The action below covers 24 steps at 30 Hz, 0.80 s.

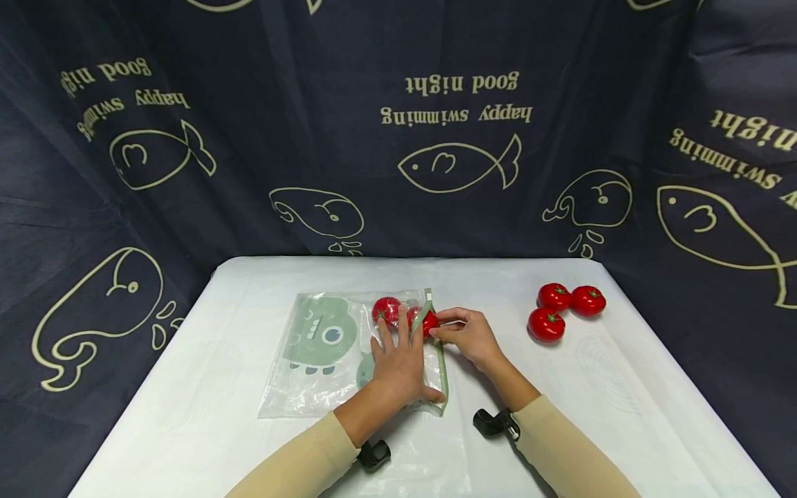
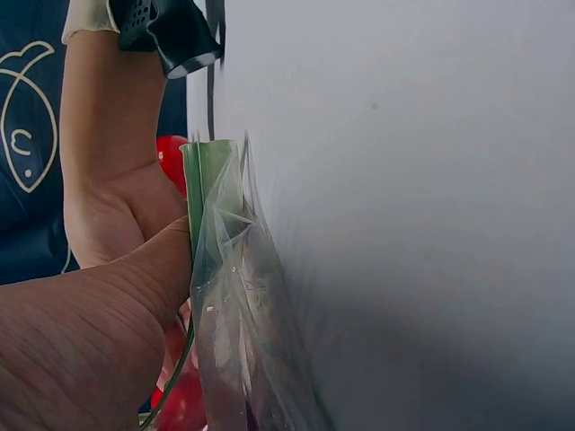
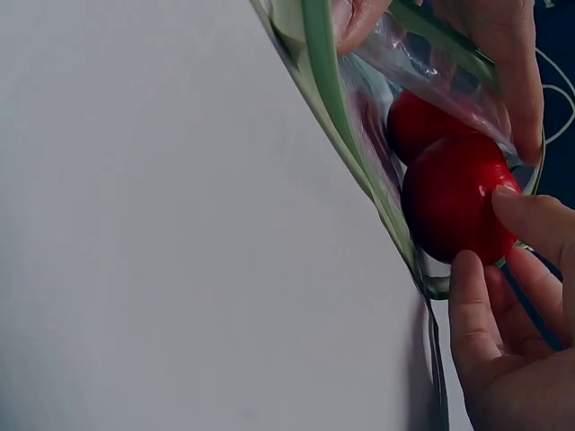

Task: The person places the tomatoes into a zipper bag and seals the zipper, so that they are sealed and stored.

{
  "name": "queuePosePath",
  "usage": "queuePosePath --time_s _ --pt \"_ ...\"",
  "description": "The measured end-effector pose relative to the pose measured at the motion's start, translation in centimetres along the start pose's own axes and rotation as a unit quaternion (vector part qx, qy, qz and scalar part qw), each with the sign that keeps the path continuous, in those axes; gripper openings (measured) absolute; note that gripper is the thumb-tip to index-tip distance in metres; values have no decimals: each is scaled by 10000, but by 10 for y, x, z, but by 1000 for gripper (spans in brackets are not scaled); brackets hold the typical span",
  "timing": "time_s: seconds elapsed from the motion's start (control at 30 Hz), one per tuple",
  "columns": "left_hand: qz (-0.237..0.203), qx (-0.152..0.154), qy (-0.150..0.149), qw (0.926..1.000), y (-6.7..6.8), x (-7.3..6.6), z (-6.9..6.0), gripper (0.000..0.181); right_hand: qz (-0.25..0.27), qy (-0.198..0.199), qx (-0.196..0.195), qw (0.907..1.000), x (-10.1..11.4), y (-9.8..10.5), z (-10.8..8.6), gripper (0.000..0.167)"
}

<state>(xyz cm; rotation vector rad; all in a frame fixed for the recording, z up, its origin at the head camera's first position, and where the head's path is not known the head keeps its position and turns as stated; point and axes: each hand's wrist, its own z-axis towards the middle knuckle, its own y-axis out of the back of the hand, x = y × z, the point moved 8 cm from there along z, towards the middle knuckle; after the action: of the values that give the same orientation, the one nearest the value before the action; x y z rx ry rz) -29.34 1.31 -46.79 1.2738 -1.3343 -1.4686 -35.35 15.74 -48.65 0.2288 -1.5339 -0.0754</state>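
Note:
A clear bag (image 1: 349, 408) with a green zip edge and a green cartoon print lies flat on the white table. One tomato (image 1: 385, 311) is inside it near its far edge. A second tomato (image 1: 426, 322), also seen in the right wrist view as a red tomato (image 3: 456, 199), sits at the bag's mouth. My right hand (image 1: 472, 339) holds this second one by thumb and fingers (image 3: 472, 310). Spread over the bag, my left hand (image 1: 398, 366) rests beside the mouth, its thumb at the green edge (image 2: 205, 171).
Several more objects stand at the right: three tomatoes (image 1: 554, 297) grouped on the white table (image 1: 205, 387). A dark curtain (image 1: 349, 138) with fish drawings hangs behind the table. Black wrist devices (image 1: 496, 423) are on both forearms.

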Motion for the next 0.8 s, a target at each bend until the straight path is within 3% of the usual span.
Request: queuePosePath --time_s 0.43,0.8 --pt "28 -13 -18 10000 3 -1 -4 143 175 31 -107 9998 3 -3 2 35" --pt "-30 60 28 10000 1 -1 -2 146 606 178 356 9974 3 -10 3 44"
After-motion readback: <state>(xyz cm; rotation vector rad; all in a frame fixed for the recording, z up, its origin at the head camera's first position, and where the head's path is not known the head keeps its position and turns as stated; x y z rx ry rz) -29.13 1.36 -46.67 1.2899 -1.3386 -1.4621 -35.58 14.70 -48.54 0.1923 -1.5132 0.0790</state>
